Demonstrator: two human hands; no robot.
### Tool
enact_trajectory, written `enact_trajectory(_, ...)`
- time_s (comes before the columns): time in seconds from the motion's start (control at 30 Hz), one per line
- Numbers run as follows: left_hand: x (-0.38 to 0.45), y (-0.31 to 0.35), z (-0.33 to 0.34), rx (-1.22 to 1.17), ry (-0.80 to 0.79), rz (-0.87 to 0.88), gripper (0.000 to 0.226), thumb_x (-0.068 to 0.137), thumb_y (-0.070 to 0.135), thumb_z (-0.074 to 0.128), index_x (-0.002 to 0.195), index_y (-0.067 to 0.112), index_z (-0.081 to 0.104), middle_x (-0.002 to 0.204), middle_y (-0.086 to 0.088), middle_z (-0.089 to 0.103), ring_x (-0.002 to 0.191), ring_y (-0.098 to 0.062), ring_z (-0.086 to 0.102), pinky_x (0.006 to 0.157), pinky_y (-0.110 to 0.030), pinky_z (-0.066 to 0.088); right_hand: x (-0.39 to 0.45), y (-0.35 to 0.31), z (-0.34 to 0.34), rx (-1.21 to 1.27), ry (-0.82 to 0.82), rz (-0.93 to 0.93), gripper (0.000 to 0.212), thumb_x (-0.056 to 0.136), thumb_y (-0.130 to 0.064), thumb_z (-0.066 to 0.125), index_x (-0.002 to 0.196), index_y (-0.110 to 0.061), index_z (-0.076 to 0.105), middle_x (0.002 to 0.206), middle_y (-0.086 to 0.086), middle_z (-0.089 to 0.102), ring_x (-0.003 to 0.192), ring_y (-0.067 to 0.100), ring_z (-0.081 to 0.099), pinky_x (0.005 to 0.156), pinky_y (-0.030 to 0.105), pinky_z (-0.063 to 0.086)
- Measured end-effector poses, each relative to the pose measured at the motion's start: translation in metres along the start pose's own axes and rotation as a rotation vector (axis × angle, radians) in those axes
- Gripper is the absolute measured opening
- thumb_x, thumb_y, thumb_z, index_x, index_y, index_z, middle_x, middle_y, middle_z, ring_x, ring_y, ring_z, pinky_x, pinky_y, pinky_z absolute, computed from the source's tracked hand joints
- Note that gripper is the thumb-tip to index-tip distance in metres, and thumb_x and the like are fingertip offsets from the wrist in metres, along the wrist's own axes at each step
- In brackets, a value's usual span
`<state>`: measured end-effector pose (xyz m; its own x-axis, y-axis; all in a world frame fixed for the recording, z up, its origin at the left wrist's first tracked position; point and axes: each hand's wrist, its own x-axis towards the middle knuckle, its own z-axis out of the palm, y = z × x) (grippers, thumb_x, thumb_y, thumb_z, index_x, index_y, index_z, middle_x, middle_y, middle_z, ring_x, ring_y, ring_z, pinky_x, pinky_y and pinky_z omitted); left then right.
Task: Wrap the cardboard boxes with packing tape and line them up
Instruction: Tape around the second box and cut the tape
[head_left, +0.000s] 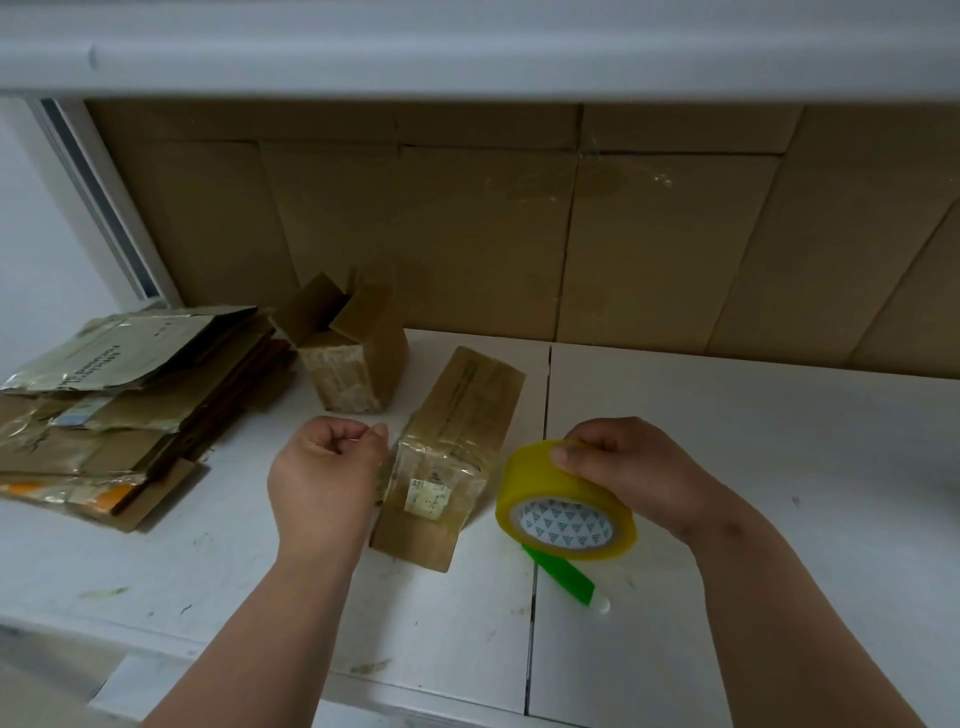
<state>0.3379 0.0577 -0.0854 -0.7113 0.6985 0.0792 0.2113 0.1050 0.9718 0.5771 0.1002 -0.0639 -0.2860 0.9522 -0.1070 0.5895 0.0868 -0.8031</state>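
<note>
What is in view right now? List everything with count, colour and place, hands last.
long box: 1, brown, taped near end, lying centre of table between the hands
open box: 1, brown, flaps up, standing behind the long box
flattened cardboard pile: 1 stack, brown with shiny tape, left on table
tape roll: 1, yellow, in right hand's grip
green-handled tool: 1, green, on table under the roll
cardboard sheets: several, brown, against back wall
table: 1, white
left hand: fingers curled, beside long box
right hand: holds tape roll
</note>
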Motion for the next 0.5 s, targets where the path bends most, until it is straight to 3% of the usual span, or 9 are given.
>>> enact_trajectory(0.13, 0.007, -0.005, -0.004, 0.056, -0.084, -0.08, 0.014, 0.086, 0.023, 0.075, 0.093, 0.025, 0.063, 0.076, -0.003, 0.069, 0.075, -0.021, 0.067, 0.069, -0.033, 0.053, 0.006, -0.012, 0.012, -0.045, -0.029, -0.015, 0.017, 0.094, -0.039, 0.061, 0.09, -0.025, 0.07, 0.09, -0.001, 0.069, 0.086, 0.015, 0.066, 0.07, 0.028, 0.051)
enact_trajectory(0.27, 0.019, -0.006, -0.011, 0.069, -0.214, -0.155, 0.002, 0.091, 0.016, 0.068, 0.092, 0.016, 0.068, 0.073, -0.005, 0.067, 0.058, -0.014, 0.056, 0.052, -0.025, 0.041, 0.009, -0.021, 0.02, -0.053, -0.038, -0.013, 0.017, 0.094, -0.038, 0.061, 0.094, -0.024, 0.07, 0.093, 0.0, 0.069, 0.087, 0.014, 0.066, 0.076, 0.031, 0.053)
enact_trajectory(0.4, 0.031, -0.006, -0.017, 0.142, -0.306, -0.146, 0.006, 0.091, 0.017, 0.068, 0.087, 0.013, 0.071, 0.077, 0.003, 0.063, 0.067, -0.011, 0.049, 0.054, -0.026, 0.037, 0.011, -0.024, 0.022, -0.057, -0.028, -0.001, 0.017, 0.094, -0.037, 0.061, 0.097, -0.023, 0.071, 0.095, 0.0, 0.069, 0.088, 0.014, 0.065, 0.077, 0.032, 0.053)
enact_trajectory(0.5, 0.036, -0.008, -0.018, 0.165, -0.349, -0.08, 0.01, 0.091, 0.009, 0.066, 0.087, 0.017, 0.071, 0.075, -0.003, 0.061, 0.066, -0.017, 0.049, 0.056, -0.027, 0.038, 0.011, -0.026, 0.025, -0.032, -0.033, 0.01, 0.013, 0.094, -0.036, 0.062, 0.095, -0.026, 0.07, 0.094, -0.001, 0.068, 0.086, 0.012, 0.064, 0.07, 0.025, 0.05)
